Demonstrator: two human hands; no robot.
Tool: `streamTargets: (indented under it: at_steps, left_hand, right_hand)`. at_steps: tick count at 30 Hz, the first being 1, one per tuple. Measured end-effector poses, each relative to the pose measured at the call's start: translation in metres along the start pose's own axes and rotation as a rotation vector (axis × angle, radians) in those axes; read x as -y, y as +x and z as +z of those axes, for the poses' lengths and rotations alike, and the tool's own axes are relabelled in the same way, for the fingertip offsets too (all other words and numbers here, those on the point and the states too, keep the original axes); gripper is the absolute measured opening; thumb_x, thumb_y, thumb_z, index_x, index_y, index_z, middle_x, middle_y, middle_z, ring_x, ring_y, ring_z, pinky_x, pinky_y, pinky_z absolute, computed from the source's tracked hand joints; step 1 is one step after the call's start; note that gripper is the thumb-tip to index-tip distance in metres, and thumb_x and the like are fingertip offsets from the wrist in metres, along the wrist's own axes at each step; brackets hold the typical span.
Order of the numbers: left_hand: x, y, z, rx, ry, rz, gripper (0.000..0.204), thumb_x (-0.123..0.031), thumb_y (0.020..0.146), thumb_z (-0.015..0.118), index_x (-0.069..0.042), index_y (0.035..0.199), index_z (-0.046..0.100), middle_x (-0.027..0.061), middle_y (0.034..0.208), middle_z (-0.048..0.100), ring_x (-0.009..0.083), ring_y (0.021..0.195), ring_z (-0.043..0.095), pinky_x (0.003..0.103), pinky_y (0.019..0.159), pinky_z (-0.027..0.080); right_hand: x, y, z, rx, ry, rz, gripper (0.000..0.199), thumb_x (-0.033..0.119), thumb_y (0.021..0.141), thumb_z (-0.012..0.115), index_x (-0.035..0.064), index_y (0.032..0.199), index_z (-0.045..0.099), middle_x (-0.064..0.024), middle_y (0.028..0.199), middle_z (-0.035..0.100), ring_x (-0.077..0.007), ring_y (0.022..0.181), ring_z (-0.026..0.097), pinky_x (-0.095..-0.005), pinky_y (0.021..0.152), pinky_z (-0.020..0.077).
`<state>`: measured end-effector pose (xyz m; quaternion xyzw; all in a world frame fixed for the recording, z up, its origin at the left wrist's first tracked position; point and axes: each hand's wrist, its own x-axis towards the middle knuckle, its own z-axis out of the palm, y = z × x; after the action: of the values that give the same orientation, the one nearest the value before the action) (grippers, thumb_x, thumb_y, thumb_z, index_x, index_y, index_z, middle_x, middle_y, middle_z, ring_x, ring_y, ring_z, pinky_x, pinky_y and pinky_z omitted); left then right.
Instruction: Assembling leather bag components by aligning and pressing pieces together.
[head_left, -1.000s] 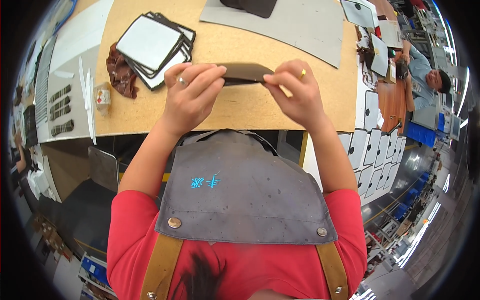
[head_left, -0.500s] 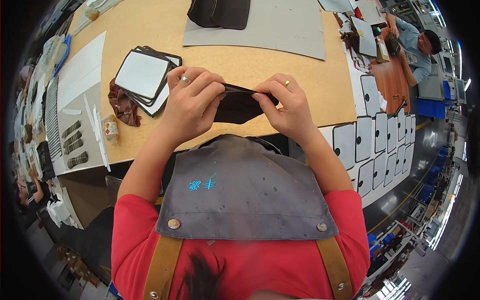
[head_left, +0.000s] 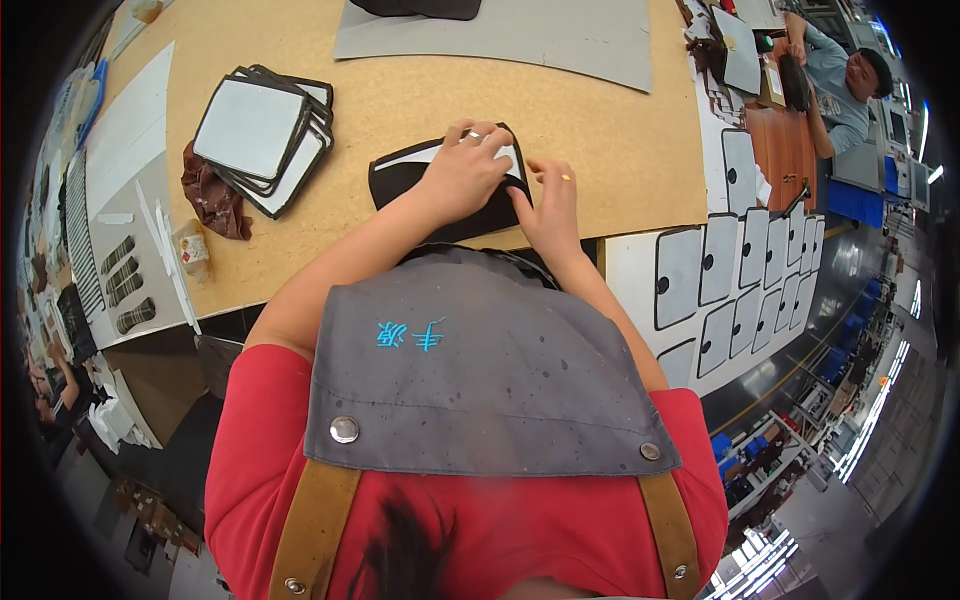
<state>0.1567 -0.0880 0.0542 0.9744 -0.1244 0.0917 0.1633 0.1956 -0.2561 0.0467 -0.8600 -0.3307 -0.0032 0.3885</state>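
A white-faced panel with black edging lies at the table's near edge, with black material covering its near part. My left hand rests over it, fingers bent on the white face and black edge, gripping it; my palm hides part of it. At the panel's right edge is my right hand. Its thumb touches the black material while the fingers stand apart beside the edge. Left of my hands sits a stack of similar black-edged white panels, partly over a crumpled brown cloth.
A grey board bearing dark pieces lies at the far side. On the left are a small plastic jar, white strips and striped rolls. Rows of white panels stand right. A co-worker sits at the far right.
The panel has come down from between my raised hands onto the table, and its white face now shows. My left hand has moved right across it; the right hand has loosened its pinch.
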Motion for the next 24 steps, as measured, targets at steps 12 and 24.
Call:
streamTargets:
  at_steps: [12,24]
  left_hand:
    - [0.042,-0.134,0.027,-0.05,-0.424,-0.873,0.03,-0.009,0.083,0.06,-0.003,0.112,0.053,0.0126,0.104,0.054,0.027,0.094,0.056,0.034,0.08,0.045]
    - [0.072,-0.088,0.04,-0.086,-0.61,-0.963,0.025,-0.022,0.09,0.053,-0.001,0.098,0.062,0.0137,0.093,0.063,0.0218,0.082,0.06,0.032,0.071,0.047]
  right_hand:
    - [-0.081,0.019,-0.02,0.884,0.173,0.506,0.041,0.029,0.076,0.07,0.0056,0.109,0.06,-0.0144,0.097,0.064,-0.0239,0.09,0.06,-0.033,0.076,0.0477]
    - [-0.012,0.081,0.082,1.029,-0.128,0.111,0.018,0.02,0.079,0.065,0.006,0.088,0.058,-0.0108,0.081,0.062,-0.0281,0.075,0.061,-0.0384,0.066,0.048]
